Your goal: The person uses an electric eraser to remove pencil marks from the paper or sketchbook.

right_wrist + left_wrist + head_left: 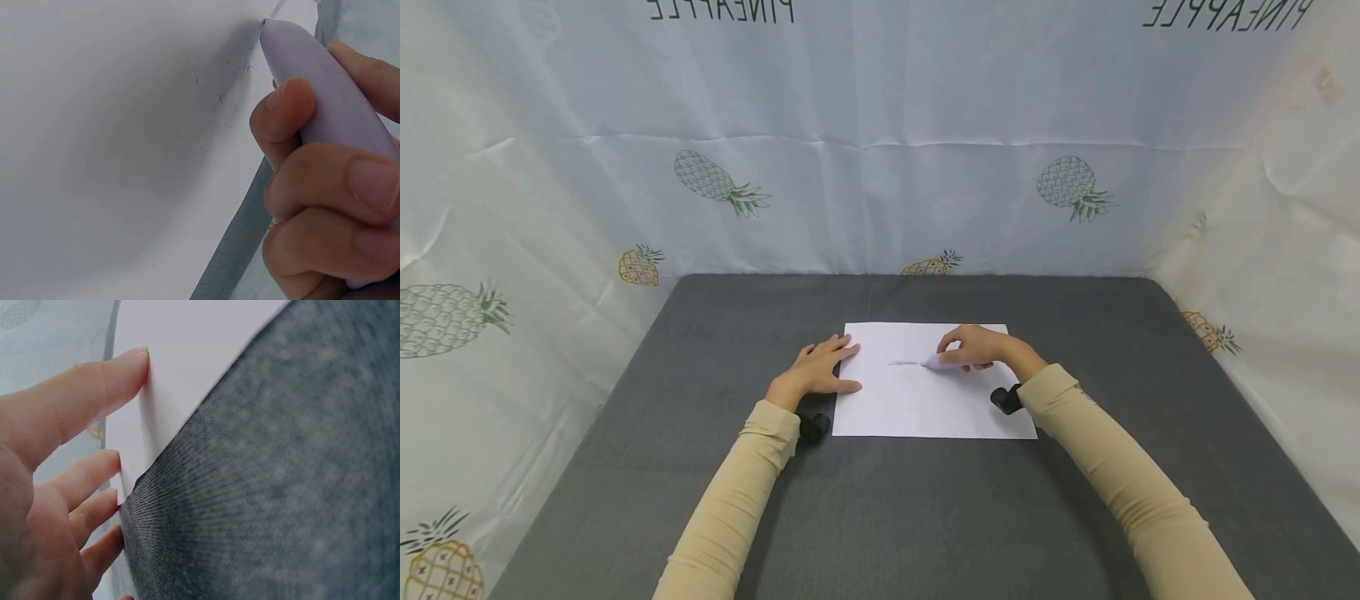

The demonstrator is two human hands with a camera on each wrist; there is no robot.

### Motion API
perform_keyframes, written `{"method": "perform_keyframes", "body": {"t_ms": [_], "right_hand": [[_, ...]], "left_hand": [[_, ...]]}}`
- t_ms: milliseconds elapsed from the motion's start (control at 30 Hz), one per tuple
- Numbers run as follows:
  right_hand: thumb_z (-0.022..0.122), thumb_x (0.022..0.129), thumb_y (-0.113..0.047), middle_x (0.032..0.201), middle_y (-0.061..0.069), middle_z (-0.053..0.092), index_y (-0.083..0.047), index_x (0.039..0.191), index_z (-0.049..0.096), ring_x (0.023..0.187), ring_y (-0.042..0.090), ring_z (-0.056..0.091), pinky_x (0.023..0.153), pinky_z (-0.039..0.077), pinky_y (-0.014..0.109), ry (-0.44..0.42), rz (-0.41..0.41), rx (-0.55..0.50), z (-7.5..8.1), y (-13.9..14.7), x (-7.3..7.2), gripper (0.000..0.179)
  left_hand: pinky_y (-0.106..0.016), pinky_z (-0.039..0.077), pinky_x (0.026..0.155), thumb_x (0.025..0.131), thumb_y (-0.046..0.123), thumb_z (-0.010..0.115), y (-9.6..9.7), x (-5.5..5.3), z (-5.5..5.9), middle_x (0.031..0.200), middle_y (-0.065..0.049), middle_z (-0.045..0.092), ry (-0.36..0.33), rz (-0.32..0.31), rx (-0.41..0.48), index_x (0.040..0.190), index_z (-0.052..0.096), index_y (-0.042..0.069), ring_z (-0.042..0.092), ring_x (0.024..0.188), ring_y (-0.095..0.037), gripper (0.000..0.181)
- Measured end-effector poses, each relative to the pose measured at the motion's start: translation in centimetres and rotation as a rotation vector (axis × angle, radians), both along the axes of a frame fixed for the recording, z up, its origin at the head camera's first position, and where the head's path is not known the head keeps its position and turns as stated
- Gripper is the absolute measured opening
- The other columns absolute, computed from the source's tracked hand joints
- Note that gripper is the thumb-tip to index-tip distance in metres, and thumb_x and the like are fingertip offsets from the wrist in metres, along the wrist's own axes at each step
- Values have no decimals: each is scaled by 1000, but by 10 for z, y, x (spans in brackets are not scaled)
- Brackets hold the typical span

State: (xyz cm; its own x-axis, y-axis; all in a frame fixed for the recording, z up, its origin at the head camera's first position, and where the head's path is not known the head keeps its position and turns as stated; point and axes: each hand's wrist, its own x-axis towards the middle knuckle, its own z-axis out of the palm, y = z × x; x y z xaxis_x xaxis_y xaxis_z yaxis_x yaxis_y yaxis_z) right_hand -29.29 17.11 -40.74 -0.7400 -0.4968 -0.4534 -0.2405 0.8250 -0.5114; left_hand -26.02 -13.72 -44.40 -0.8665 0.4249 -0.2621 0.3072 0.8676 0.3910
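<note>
Over the sheet [917, 408], the tool [331, 87] was clasped by the right grip [982, 345]; toward nine o'clock, a short line [902, 363] was visible, work seemingly unfinished; the left grip [818, 368] was splayed, empty.

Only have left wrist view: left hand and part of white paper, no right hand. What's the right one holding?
Observer: The right hand grips a lavender tapered tool.
Operator: Where's it pointed?
Observer: Head view puts its tip by the right end of a short grey line on the white paper.
Operator: Debris there?
Observer: Yes, right wrist view shows dark specks scattered on the paper near the tip.
</note>
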Motion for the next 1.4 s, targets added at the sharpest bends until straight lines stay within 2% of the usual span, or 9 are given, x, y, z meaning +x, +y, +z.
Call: {"method": "perform_keyframes", "body": {"t_ms": [367, 500, 833, 1033, 1200, 1300, 1400], "right_hand": [[55, 97, -28, 62, 1, 53, -7, 125, 60, 41, 7, 35, 42, 32, 18, 14, 2, 7, -3, -6, -1, 35], [55, 97, -28, 62, 0, 53, -7, 124, 61, 41, 7, 35, 42, 32, 19, -11, -4, -20, -5, -4, -2, 35], [50, 99, -29, 66, -2, 54, -10, 133, 55, 41, 7, 32, 43, 29, 21, -186, -123, -180, -9, 10, -4, 39], [42, 102, -27, 68, -4, 55, 2, 131, 52, 44, 3, 35, 43, 31, 18, -299, -112, -293, -9, 17, -4, 42], [40, 102, -25, 67, -5, 55, 7, 121, 53, 44, 2, 38, 43, 34, 16, -435, -108, -423, -12, 21, -4, 39], [38, 103, -25, 66, -5, 56, 7, 115, 56, 43, 2, 39, 42, 35, 16, -474, -102, -470, -14, 22, -5, 38], [38, 102, -24, 67, -5, 56, 4, 114, 56, 45, 2, 41, 44, 36, 17, -478, -91, -479, -13, 24, -6, 35]], "left_hand": [[-61, 9, 121, 89, 47, 63, -1, 1, -2, 164, -10, 18, -1, -1, 4, 153, 29, 16, 13, 153, -35, 79], [-61, 9, 121, 89, 47, 63, 0, 0, -4, 164, -10, 17, -2, -2, 6, 153, 29, 16, 12, 153, -35, 79], [-61, 9, 121, 88, 46, 64, 0, 2, -2, 164, -10, 18, 2, 0, 11, 153, 30, 15, 13, 153, -35, 79], [-61, 9, 121, 88, 46, 64, 1, 2, 0, 164, -10, 19, 5, 4, -1, 153, 30, 15, 13, 153, -34, 79], [-61, 10, 121, 88, 46, 64, 1, 2, 0, 163, -11, 19, 8, 5, 0, 152, 30, 15, 13, 153, -34, 79], [-61, 10, 121, 88, 46, 64, 1, 2, 0, 163, -10, 19, 8, 8, 1, 152, 30, 15, 13, 153, -34, 79], [-61, 10, 121, 88, 47, 63, 0, 1, 0, 163, -10, 19, 10, 7, -3, 153, 30, 15, 13, 153, -34, 79]]}}
